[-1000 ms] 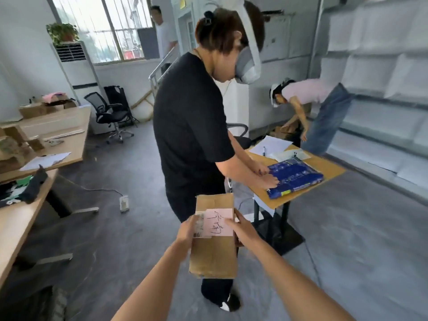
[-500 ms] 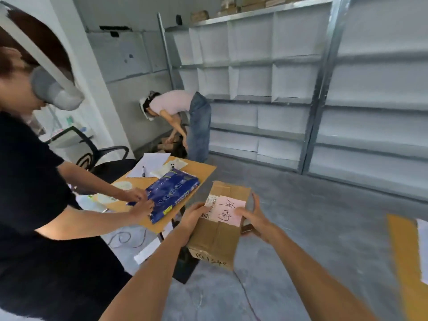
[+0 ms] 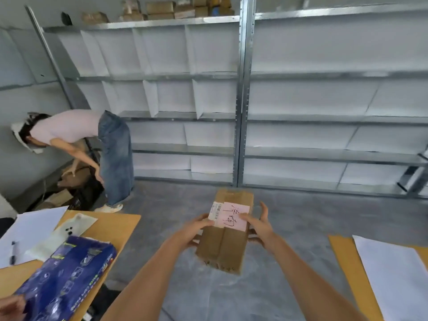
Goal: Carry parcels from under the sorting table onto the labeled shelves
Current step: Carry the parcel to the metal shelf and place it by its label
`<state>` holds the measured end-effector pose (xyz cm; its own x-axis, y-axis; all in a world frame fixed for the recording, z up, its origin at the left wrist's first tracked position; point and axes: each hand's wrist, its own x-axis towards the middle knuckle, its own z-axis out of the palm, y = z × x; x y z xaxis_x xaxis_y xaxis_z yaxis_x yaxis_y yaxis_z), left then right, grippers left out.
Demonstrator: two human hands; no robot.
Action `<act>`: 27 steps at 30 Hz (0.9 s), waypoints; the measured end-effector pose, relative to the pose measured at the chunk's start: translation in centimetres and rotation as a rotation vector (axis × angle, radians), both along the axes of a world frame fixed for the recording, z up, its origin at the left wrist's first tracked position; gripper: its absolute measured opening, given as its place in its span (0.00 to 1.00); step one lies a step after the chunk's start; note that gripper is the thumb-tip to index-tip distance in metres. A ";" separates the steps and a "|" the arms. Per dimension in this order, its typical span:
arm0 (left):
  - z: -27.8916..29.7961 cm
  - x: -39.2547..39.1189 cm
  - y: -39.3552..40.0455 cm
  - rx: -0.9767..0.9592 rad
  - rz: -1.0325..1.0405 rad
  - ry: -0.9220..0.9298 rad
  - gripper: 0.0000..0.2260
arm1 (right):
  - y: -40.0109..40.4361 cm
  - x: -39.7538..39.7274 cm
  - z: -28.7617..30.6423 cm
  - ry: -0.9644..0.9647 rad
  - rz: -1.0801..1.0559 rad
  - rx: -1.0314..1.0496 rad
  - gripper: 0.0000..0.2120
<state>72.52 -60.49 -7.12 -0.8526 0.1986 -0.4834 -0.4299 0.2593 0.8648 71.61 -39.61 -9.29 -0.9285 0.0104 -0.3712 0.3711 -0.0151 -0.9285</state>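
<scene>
Head view: both hands' fingers grasp a long brown cardboard parcel bearing a handwritten pink label.

A parcel sorting room is indicated by tall metal shelves lined with white paper dividers, cardboard boxes stacked on top of them, more cartons piled at their left foot, and a bare concrete floor before them.

Two bare arms come up from the bottom edge. No sleeves show. The left hand and right hand wear no gloves or rings.
</scene>
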 end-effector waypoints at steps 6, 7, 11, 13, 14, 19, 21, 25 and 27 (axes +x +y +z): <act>-0.2 -8.7 2.2 0.222 -0.109 -0.077 0.31 | 2.6 -7.2 0.8 -0.060 -0.060 0.021 0.21; -0.5 -10.0 2.7 0.259 -0.069 -0.082 0.33 | 3.2 -8.1 0.8 -0.078 -0.042 0.039 0.22; -1.4 -14.5 4.5 0.383 0.105 -0.080 0.31 | 6.0 -11.2 0.5 -0.134 0.007 0.082 0.21; -1.5 -16.8 5.7 0.402 0.139 -0.052 0.26 | 7.1 -13.1 0.1 -0.124 -0.031 0.001 0.22; -1.5 -18.2 6.3 0.418 0.171 -0.052 0.27 | 7.6 -14.1 0.1 -0.111 -0.053 -0.030 0.21; -2.2 -26.5 8.4 0.400 0.337 0.018 0.33 | 11.4 -21.0 0.4 -0.101 -0.097 -0.018 0.12; -2.2 -29.9 9.4 0.360 0.300 0.047 0.25 | 13.5 -24.3 0.7 -0.111 -0.115 -0.035 0.09; -1.6 -36.5 13.0 0.214 0.177 0.011 0.21 | 18.0 -30.9 1.5 -0.128 -0.191 -0.013 0.07; -1.1 -40.1 15.5 0.126 0.084 0.010 0.22 | 20.4 -34.1 1.5 -0.084 -0.281 0.021 0.10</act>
